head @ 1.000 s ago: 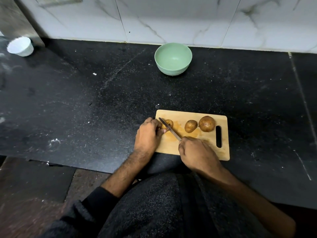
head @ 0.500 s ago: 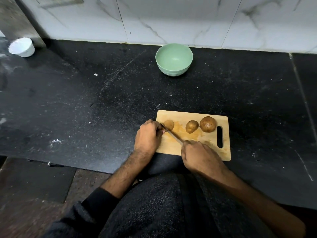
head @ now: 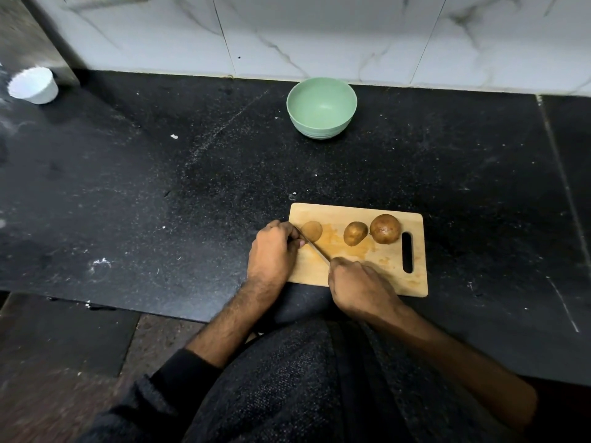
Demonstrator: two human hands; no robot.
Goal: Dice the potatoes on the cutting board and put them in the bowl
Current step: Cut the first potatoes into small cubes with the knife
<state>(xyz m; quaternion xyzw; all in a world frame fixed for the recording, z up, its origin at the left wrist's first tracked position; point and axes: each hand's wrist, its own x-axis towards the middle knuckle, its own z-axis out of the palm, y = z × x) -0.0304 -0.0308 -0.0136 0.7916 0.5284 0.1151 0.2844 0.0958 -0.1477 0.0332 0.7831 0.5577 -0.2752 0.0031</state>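
Right hand (head: 358,287) grips a knife (head: 315,249), its handle hidden; left hand (head: 273,251), fingers curled, covers part of the potato (head: 311,231) at the cutting board's (head: 367,270) nine o'clock.

I see one person from the head cam, two bare hands, no gloves, rings or watch visible. Left hand (head: 271,254) and right hand (head: 358,289) both uncovered, forearms bare. Left forearm has visible hair. Left sleeve (head: 188,372) is dark, black-looking, pushed up toward the elbow. Right sleeve not visible on the forearm. Torso garment (head: 287,388) is dark grey, speckled knit-like texture, with a darker vertical band down the middle. No logos or markings readable.
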